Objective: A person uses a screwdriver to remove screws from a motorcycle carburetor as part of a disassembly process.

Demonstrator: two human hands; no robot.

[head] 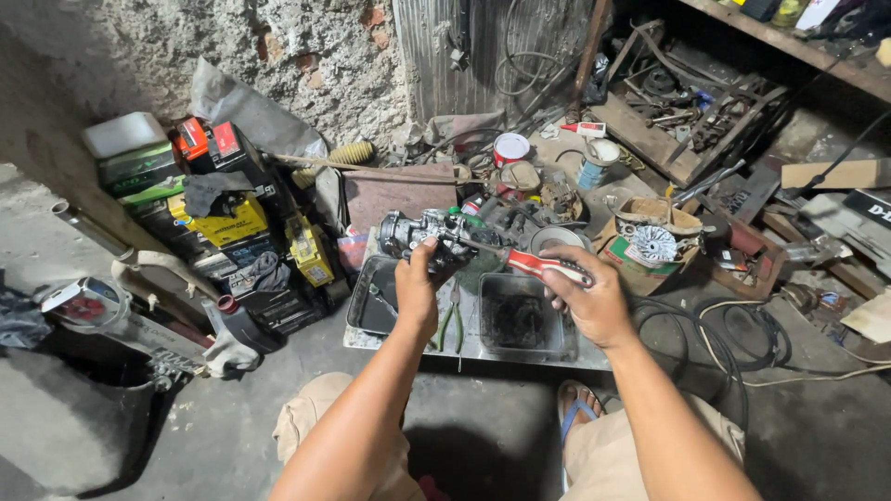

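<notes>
Currently left hand (415, 283) grips carburetor (422, 232); right hand (589, 299) clenches red-handled screwdriver (534, 264), tip on it; carburetor body looks assembled.

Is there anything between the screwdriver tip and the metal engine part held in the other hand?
Nothing visible. The left hand holds the metal engine part up over the dark trays. The right hand grips the red-handled screwdriver, whose shaft runs straight to the part with no object across it.

Screwdriver (534, 263) on carburetor (422, 232) — probably
</notes>
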